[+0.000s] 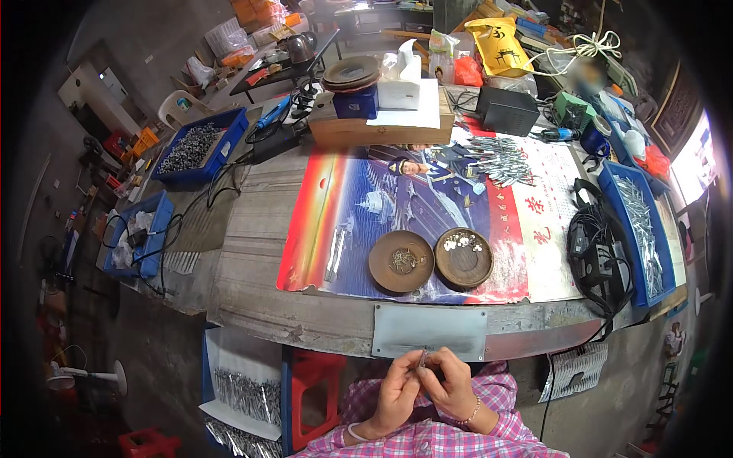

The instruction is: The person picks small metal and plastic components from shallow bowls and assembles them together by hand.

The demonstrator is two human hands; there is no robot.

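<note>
The person's left hand (395, 393) and right hand (452, 385) met above the lap, near the table's front edge. The fingers of both hands were narrow, pinched together at their tips around one small slim piece (422, 359); what kind of piece it was could not be told. It was held by two hands probably because such a thin thing needs steadying from both sides.

Just beyond was one pale metal plate (429, 330) at the table edge. Behind it two round brown dishes stood side by side: the left dish (378, 259) contained thin metal bits, the right dish (467, 271) white ones, too small to count surely. They seemed placed within easy reach, and their rims presumably prevented rolling. Both rested on one printed sheet (313, 237).

To the right, one long blue tray (657, 296) kept many silver rods (641, 229) lying lengthwise, likely for tidy picking. Farther, one loose pile of metal rods (500, 159) lay on the sheet, and behind it stood one black box (507, 112).
</note>
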